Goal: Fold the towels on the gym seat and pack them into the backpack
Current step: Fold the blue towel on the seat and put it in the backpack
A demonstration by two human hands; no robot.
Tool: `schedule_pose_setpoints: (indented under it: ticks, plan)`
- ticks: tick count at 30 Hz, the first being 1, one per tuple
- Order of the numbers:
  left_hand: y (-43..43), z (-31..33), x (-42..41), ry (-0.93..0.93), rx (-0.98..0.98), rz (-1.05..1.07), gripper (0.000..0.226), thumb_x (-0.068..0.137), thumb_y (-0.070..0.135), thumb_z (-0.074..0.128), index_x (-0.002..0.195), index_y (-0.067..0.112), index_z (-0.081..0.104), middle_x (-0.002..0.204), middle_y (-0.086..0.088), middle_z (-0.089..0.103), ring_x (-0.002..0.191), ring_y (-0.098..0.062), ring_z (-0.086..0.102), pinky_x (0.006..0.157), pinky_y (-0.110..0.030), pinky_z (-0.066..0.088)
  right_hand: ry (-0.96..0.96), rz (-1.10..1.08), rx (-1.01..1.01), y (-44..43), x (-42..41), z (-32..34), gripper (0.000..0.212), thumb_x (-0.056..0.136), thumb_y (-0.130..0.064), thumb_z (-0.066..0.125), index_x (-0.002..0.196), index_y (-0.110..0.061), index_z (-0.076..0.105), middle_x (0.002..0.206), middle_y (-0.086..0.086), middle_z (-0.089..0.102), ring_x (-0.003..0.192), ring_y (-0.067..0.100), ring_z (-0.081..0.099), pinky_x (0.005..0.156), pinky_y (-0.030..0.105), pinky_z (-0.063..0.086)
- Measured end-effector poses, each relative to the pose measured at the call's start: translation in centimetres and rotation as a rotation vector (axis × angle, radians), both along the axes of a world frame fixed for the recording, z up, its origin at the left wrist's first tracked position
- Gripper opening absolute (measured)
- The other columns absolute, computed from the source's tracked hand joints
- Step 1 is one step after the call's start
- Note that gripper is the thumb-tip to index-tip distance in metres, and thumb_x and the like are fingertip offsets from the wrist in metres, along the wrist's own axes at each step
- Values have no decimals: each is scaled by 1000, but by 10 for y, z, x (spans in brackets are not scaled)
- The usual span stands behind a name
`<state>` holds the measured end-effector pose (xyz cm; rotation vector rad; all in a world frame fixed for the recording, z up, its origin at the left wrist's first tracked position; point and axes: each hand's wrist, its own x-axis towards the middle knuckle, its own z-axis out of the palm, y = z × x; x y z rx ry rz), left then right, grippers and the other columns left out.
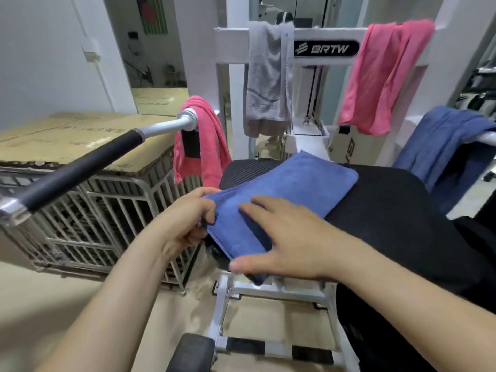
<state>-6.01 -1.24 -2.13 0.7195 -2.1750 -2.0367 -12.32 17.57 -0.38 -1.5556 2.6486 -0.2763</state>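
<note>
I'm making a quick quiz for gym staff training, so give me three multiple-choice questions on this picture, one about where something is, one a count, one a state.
1. Where does the grey towel hang?
A. on the white crossbar of the machine
B. on the black seat
C. on the cardboard box

2. How many pink towels are in view?
A. one
B. two
C. four

3. What state is the blue towel on the seat in?
A. rolled up
B. crumpled in a heap
C. folded flat

Answers:
1. A, it drapes over the crossbar beside the logo plate.
2. B, one hangs on the handle at left, one on the crossbar at right.
3. C, it lies flat under the right hand while the left hand grips its edge.
</note>
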Motion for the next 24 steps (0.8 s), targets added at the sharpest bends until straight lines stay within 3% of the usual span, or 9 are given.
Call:
schedule_pose_setpoints:
  ticks: [3,5,7,10,13,16,19,20,24]
  plan:
    - [2,-18,25,32,-3,-28,66,62,-1,44,117,35,55,51,4,36,39,-11,23,43,-18,16,304,4,190,6,28,-51,115,69,-71,62,153,-19,4,161,15,8,146,37,15,108,63,23]
    - [-1,-30,39,123,-79,-61,76,73,-13,42,126,42,48,53,4,43,45,-11,33,45,-21,27,411,-17,95,8,30,-75,94,70,-44,71,149,-14,28,153,19,32,137,39,37,101,63,33]
    - [-6,-42,48,272,-310,-98,79,73,-9,49,129,47,46,77,-1,53,64,-12,48,61,-22,42,473,33,-19,13,25,-82,65,76,-28,54,139,-13,46,142,18,49,128,36,50,99,58,40]
    - [-10,-63,49,299,-938,-168,79,61,10,55,129,50,47,127,1,44,117,-21,46,100,-29,37,318,98,-131,25,16,-75,61,72,-25,42,131,-15,58,136,11,57,124,31,55,101,52,41]
    - [2,-64,40,403,-1176,-265,60,67,23,66,125,37,56,147,-5,40,136,-33,35,109,-48,32,-109,35,-365,31,20,-59,57,78,-14,46,132,-25,57,136,-8,57,129,14,49,113,40,32]
    - [12,-51,42,534,-1192,-311,35,71,17,47,97,17,71,112,-2,68,119,-28,54,100,-46,44,-303,-10,-485,43,28,-44,37,87,-20,49,118,-33,64,108,-12,70,98,9,64,88,31,48]
    - [31,-41,57,469,-968,-351,9,75,22,58,70,16,63,65,10,59,67,-9,57,66,-34,49,-451,-118,-537,57,32,-35,33,89,-36,49,101,-15,71,90,12,71,85,29,64,75,45,50]
    - [36,-38,60,434,-897,-342,17,75,31,64,67,16,61,57,11,54,56,-4,49,58,-29,44,-498,-143,-544,62,30,-36,37,91,-38,49,98,-10,71,93,15,70,90,31,64,79,47,50]
    - [44,-30,64,383,-621,-300,32,61,42,79,77,23,60,63,13,55,59,-4,47,57,-23,40,-582,-253,-724,70,36,-36,24,99,-22,49,94,-23,73,97,-5,74,91,2,66,80,23,51]
